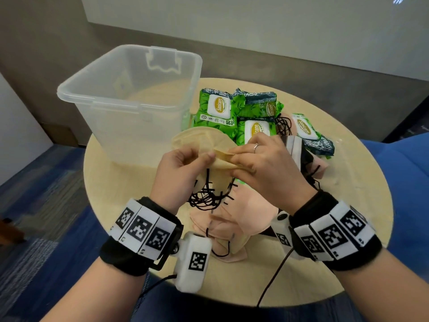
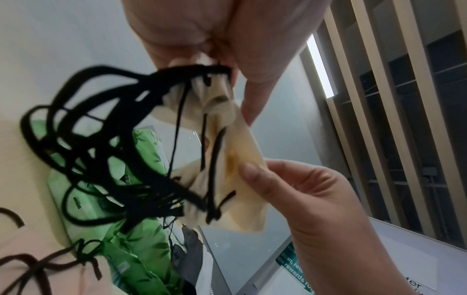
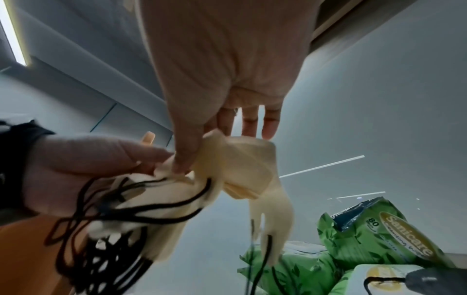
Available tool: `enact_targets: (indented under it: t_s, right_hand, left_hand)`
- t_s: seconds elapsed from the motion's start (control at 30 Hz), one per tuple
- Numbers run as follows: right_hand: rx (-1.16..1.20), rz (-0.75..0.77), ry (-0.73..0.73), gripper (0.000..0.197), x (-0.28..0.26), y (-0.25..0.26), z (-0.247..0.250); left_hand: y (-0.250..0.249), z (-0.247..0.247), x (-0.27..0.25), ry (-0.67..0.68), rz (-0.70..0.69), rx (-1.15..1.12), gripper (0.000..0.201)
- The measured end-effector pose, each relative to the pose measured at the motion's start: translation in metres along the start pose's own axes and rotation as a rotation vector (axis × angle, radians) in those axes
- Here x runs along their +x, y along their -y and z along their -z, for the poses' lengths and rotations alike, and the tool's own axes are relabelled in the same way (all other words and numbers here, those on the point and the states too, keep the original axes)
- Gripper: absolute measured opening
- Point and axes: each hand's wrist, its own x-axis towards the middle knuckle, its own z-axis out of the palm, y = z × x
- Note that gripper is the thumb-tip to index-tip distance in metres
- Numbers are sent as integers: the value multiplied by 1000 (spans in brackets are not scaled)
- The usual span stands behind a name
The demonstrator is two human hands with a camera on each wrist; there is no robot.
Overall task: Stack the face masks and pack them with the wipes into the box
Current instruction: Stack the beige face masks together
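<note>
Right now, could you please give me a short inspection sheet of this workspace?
Surface: round pale table.
Job's things: clear box holds nothing seen; green wipes packs behind the hands; cream masks held up; pink masks on the table.
Clutter: nothing seen.
Grippers: left hand and right hand both pinch the cream masks.
Cables: black wrist camera cable; tangled black ear loops.
Surroundings: blue carpet, grey wall.

Office meeting room, projection screen (image 1: 255, 26), blue carpet (image 1: 34, 177), round table (image 1: 348, 182)
</note>
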Motion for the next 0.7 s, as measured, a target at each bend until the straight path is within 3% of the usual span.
enact_targets:
  t_s: [0.1,0.17,0.3,0.57,0.7]
  right_hand:
    - [283,-171,-2,47,-1,-3,7]
    - [442,-314,-65,41,-3,-11,17]
    - [354,-423,-39,47,-10,-31,32]
    - [270,-349,32,9,-10,-45,70]
    - [253,-199,166,7,-1,-35,74]
  left_hand:
    - [9,5,1,-44,-6,12,7]
    - [10,8,1,-70,-22,18,9]
    - [11,9,3,-102,-67,-12,17]
    - [13,7,6,-117,-125,9,23]
    - [15,3,8,-120,-107,-9,16]
